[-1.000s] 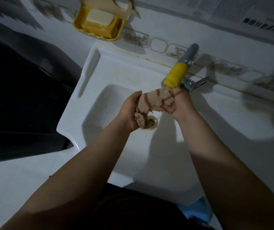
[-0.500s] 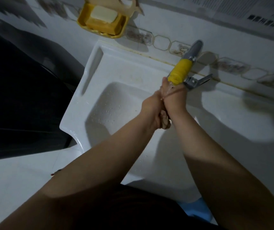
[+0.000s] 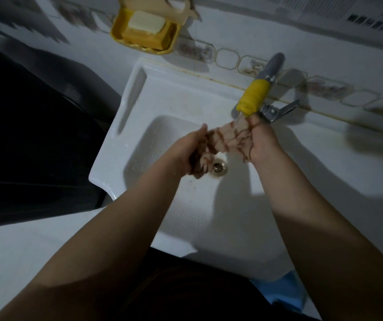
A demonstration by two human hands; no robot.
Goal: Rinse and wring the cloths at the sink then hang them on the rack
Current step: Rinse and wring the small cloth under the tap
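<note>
Stage shown: rinsing, early in the task. One cloth [image 3: 226, 137], pale with reddish-brown stripes, stretched at centre frame between the two hands, directly under the tap [image 3: 256, 95] with its yellow-wrapped spout. Thin stream of water visible from spout to cloth. Left hand [image 3: 187, 149] closed around the lower, bunched end of the cloth, just left of the drain [image 3: 218, 167]; right hand [image 3: 263, 142] closed around the upper end, just below the spout and near the tap lever [image 3: 280, 110]. Cloth held above the basin floor, not resting on it.

Judged done: cloth wetted and under rinse. Judged left: wringing of this cloth, rinsing and wringing of any others, hanging. No further cloths and no rack within the frame, so count remaining not determinable.

Edges and room: sink [image 3: 139, 126] white, with raised rim at left and along the back wall. Free basin space to lower left and below the hands, sufficient for a twist over the drain. Tightest margin at upper right, with spout and lever close beside the right hand. Yellow soap dish [image 3: 146, 33] with soap on the wall at upper centre, well apart. White worktop [image 3: 12, 246] at lower left, bare where visible; dark area at left of frame unreadable.
</note>
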